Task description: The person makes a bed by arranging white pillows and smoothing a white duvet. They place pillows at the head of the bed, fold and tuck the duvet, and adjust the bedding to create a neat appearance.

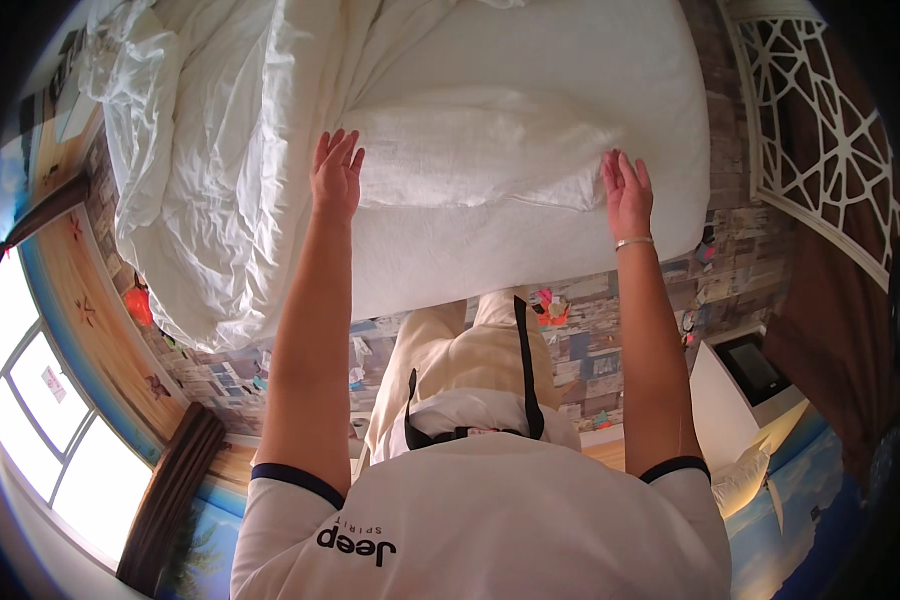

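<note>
In front of me a white pillow (pixel 480 150) lies flat on a bed with a white sheet (pixel 450 255). My left hand (pixel 336 175) is at the pillow's left end, palm up, with its fingers stretched out and nothing in them. At the opposite end my right hand (pixel 627 192), a band around its wrist, has its fingers extended beside the pillow's corner. Whether the right fingertips touch the cloth I cannot tell. A rumpled white duvet (pixel 205 190) is heaped along the left of the bed, close to my left hand.
A white lattice screen (pixel 820 120) stands right of the bed, with a brown curtain (pixel 820 330) near it. A white cabinet (pixel 730 400) is at the lower right. Bright windows (pixel 50 400) are on the left. Colourful small items (pixel 550 307) lie on the patterned floor (pixel 590 350).
</note>
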Action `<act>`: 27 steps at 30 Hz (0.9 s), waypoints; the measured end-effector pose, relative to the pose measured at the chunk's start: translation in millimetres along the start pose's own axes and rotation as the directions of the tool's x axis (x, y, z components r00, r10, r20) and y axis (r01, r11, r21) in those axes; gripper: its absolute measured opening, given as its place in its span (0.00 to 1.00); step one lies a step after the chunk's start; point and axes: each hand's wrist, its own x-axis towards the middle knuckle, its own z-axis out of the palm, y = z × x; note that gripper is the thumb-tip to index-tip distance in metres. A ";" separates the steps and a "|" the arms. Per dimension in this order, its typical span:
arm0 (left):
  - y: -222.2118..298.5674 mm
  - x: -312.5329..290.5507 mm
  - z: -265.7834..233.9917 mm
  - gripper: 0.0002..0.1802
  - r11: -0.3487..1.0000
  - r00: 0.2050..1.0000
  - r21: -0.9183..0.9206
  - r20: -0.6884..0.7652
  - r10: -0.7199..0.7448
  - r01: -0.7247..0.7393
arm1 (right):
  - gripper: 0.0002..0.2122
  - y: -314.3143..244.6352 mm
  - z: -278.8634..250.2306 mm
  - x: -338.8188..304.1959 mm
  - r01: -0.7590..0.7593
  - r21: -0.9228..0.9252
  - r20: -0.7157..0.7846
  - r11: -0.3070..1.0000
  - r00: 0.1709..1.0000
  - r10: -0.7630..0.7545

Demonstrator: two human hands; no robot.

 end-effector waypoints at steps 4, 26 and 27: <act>-30.6 11.8 -13.8 0.46 0.816 0.996 0.579 -0.072 0.058 -0.006 | 0.37 26.1 -9.0 26.2 0.102 -0.201 -0.011 0.974 0.994 -0.106; -36.8 22.0 14.2 0.28 -0.567 0.741 0.528 0.626 -0.244 -0.633 | 0.09 -4.0 19.6 1.1 0.712 -0.453 0.822 -0.536 0.567 0.059; -35.4 15.7 16.2 0.33 -0.553 0.740 0.540 0.631 -0.231 -0.634 | 0.08 -5.3 12.7 -16.6 0.749 -0.458 0.820 -0.478 0.564 0.099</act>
